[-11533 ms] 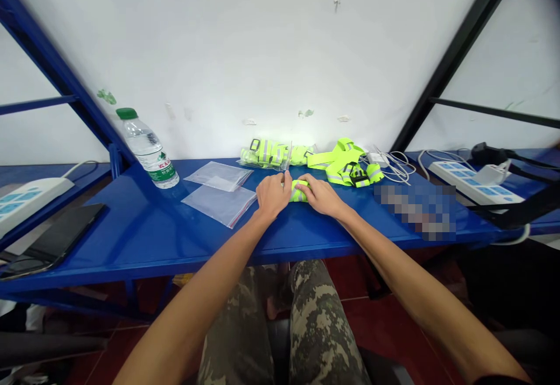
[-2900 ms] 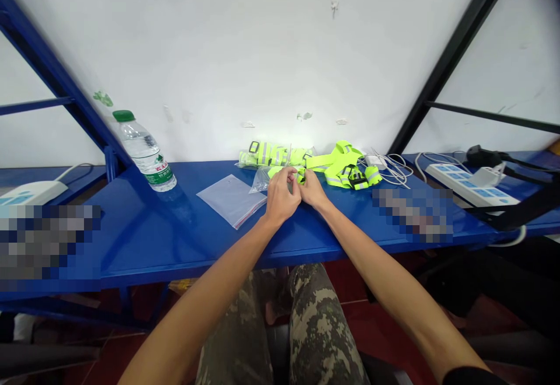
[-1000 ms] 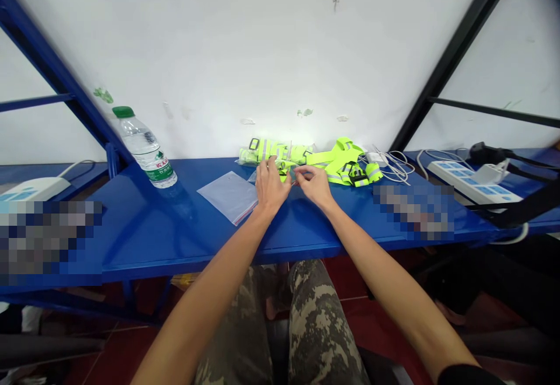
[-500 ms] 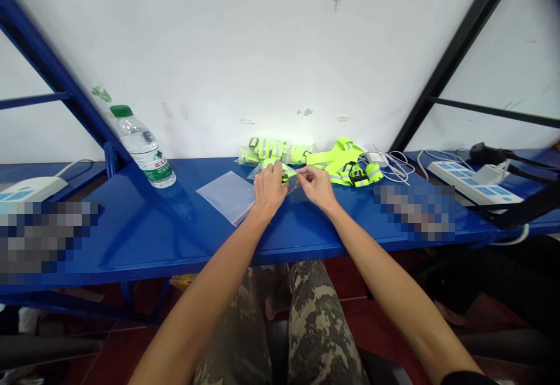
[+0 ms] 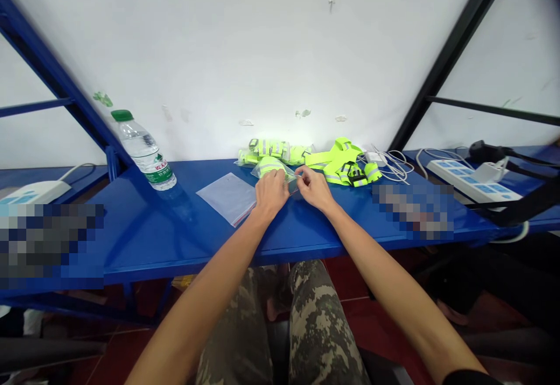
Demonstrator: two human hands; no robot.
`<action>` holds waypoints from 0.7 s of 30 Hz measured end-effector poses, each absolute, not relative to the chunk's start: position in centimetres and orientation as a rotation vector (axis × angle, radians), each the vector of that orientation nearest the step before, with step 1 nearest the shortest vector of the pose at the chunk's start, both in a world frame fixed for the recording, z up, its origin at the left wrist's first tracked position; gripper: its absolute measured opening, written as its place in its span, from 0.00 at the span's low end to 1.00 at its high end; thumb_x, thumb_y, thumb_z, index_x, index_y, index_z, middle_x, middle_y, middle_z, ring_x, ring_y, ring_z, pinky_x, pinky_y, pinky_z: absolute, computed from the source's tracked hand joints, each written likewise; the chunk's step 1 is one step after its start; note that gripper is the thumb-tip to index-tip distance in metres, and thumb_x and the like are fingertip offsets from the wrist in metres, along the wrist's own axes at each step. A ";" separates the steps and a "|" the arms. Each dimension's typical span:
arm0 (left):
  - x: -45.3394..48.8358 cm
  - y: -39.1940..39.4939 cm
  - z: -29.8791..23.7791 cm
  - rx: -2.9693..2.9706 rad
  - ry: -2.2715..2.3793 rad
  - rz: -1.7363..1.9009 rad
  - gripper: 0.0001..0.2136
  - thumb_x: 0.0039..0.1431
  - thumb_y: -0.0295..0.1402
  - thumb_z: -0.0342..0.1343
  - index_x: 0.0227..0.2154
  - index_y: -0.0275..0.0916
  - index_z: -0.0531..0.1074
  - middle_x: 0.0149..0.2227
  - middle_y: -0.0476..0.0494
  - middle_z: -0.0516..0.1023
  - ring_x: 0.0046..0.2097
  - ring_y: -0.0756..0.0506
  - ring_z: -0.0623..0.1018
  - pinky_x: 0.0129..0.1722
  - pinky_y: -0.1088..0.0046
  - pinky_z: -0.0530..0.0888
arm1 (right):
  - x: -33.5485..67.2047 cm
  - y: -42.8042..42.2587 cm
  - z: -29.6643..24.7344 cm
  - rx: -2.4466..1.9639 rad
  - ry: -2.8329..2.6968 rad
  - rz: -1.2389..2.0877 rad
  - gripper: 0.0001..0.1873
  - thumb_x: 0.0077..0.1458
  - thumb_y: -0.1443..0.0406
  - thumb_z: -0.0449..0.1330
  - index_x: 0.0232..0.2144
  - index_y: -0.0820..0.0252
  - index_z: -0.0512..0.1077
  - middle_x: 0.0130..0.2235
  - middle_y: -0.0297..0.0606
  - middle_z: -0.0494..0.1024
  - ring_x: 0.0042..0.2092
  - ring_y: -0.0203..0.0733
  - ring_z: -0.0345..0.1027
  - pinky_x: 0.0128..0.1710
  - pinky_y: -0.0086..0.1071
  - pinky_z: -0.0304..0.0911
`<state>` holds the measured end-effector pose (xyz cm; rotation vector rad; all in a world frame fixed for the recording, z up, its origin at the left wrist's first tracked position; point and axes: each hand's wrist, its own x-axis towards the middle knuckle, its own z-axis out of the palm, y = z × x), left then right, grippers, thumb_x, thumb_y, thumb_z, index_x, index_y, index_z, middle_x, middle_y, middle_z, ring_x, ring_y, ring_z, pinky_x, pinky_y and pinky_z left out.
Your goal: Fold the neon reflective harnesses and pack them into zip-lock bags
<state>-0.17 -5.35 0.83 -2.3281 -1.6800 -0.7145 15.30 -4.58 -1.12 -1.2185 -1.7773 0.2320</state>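
Observation:
A clear plastic bag (image 5: 291,178) with a rolled yellow-green reflective strap (image 5: 268,166) inside lies between my hands on the blue table. My left hand (image 5: 272,191) is closed over the near side of the bag, its fingers curled down. With thumb and forefinger together, my right hand (image 5: 315,186) pinches the bag's right edge. Behind them sit more bagged reflective straps (image 5: 269,149). Just right of these, a loose reflective strap harness (image 5: 343,162) with black buckles is spread out. Flat clear bags (image 5: 228,197) lie left of my left hand.
A water bottle (image 5: 146,154) with a green cap stands at the left. White cables (image 5: 396,166) and a power strip (image 5: 475,182) are at the right. The white wall (image 5: 280,52) rises behind the blue table (image 5: 184,239).
My left hand has shifted slightly down and toward me, showing more of the bagged strap. My right hand keeps its pinch at the bag's edge.

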 end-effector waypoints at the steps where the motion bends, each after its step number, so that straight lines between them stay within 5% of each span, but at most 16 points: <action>1: -0.2 -5.3 0.8 -2.310 -1.708 -0.700 0.05 0.61 0.29 0.52 0.39 0.42 0.69 0.42 0.41 0.77 0.45 0.41 0.77 0.38 0.68 0.69 | 15.3 -4.6 -1.1 -1.201 -1.770 0.268 0.11 0.54 0.67 0.52 0.37 0.57 0.73 0.23 0.29 0.68 0.23 0.35 0.60 0.26 0.29 0.54; 13: 0.2 -5.4 0.2 -2.419 -1.630 -0.553 0.12 0.61 0.25 0.47 0.45 0.38 0.70 0.43 0.34 0.78 0.44 0.36 0.79 0.39 0.64 0.72 | 15.5 -4.0 -1.0 -1.138 -1.288 0.965 0.07 0.43 0.66 0.60 0.29 0.59 0.73 0.26 0.34 0.76 0.25 0.37 0.70 0.23 0.29 0.68; 21: 0.4 -5.9 -0.2 -2.515 -1.490 -0.435 0.14 0.61 0.26 0.47 0.48 0.36 0.68 0.43 0.33 0.78 0.43 0.35 0.79 0.38 0.62 0.72 | 15.4 -3.8 -1.0 -1.252 -1.096 1.010 0.12 0.40 0.74 0.62 0.31 0.61 0.72 0.23 0.32 0.75 0.22 0.34 0.68 0.20 0.28 0.68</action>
